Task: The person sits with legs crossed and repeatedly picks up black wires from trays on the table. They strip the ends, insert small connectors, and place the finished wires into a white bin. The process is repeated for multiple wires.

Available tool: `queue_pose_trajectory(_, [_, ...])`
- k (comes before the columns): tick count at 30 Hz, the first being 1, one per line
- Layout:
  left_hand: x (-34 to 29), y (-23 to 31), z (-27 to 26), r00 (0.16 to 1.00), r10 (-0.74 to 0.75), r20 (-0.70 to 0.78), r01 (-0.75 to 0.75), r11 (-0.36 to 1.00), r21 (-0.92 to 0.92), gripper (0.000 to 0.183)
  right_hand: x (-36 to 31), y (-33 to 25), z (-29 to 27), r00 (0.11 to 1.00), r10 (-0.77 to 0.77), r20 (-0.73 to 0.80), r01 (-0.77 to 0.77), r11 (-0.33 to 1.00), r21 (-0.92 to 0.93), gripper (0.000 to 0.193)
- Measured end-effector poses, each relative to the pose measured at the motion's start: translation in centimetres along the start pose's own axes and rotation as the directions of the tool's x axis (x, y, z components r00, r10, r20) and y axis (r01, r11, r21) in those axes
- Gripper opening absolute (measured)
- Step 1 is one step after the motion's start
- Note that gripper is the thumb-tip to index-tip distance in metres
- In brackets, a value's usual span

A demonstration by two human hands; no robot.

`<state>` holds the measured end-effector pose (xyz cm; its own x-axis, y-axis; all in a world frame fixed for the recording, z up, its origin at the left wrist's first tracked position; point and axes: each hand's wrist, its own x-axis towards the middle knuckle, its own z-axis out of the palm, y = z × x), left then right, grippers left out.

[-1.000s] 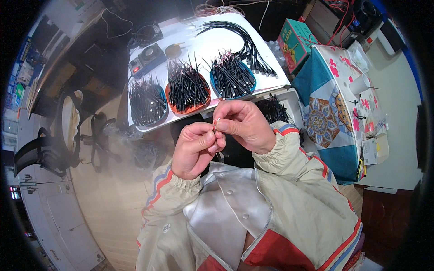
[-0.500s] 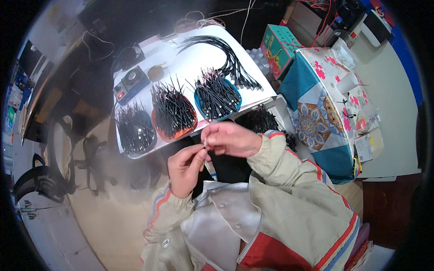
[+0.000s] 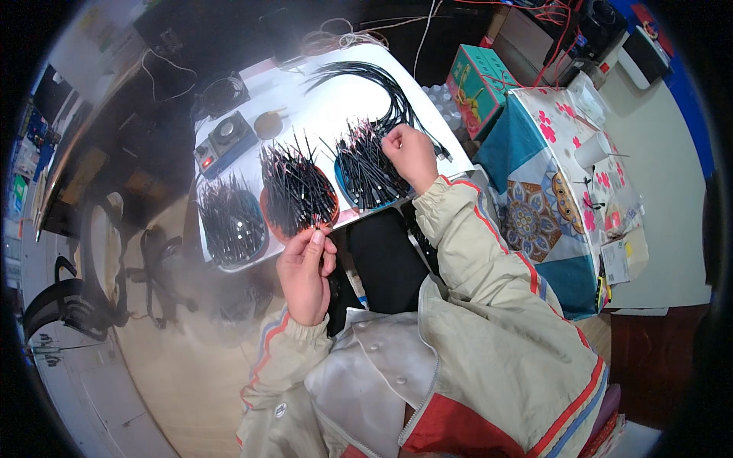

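Observation:
My left hand (image 3: 305,276) is raised in front of the orange basket (image 3: 334,187), thumb and fingertips pinched together; anything between them is too small to make out. My right hand (image 3: 413,156) is at the right side of the blue basket (image 3: 369,206), its fingers closed by the tops of the short black cables (image 3: 369,166) standing there. What those fingertips grip is hidden. More short black cables (image 3: 295,191) with bare, thin ends fill the orange basket. A third bunch of black cables (image 3: 231,221) stands at the table's left corner.
On the white table (image 3: 301,114) are a grey device with a knob (image 3: 224,131), a small round container (image 3: 268,125) and a bundle of long black cables (image 3: 397,95). To the right stand a green box (image 3: 481,80) and a cloth-covered table with a white cup (image 3: 592,150).
My hands have come apart. The right one has moved up and right to the blue basket; the left has shifted slightly left and down, still pinched.

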<state>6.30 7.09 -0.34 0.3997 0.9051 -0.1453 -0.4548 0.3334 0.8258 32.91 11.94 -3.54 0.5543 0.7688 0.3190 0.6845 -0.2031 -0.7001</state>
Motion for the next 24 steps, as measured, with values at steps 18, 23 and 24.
queue_pose_trajectory(18, [-3.5, 2.4, 4.9, 0.961, 0.269, 0.061, -0.266, 0.963, -0.048, 0.019, -14.8, -12.8, -8.3, 0.88, -0.469, 0.069, 0.421, 0.841, 0.34, 0.013])
queue_pose_trajectory(23, [-4.2, 2.4, 4.5, 0.951, 0.308, 0.027, -0.309, 0.951, 0.017, 0.017, -13.6, -12.6, -10.3, 0.92, -0.28, 0.275, 0.036, 0.758, 0.651, 0.012])
queue_pose_trajectory(24, [-4.5, 2.5, 4.5, 0.956, 0.284, 0.068, -0.285, 0.958, 0.003, 0.017, -13.3, -12.5, -10.4, 0.916, -0.286, 0.281, 0.003, 0.707, 0.707, 0.014])
